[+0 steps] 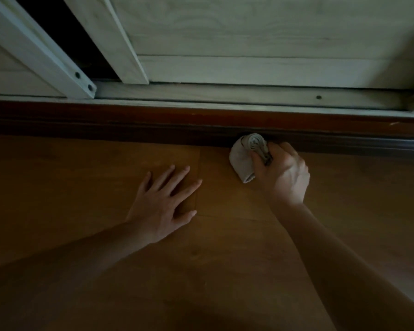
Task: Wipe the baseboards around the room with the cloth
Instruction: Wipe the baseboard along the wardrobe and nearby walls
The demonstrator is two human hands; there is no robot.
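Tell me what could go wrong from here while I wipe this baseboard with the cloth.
1. The cloth is bunched into a wad in your right hand, so only a small patch seems to meet the baseboard; its upper ledge may get missed.
2. Your left hand lies flat on the smooth floor; if you lean on it, it could slide.
3. The light is dim, so leftover dust may go unseen.
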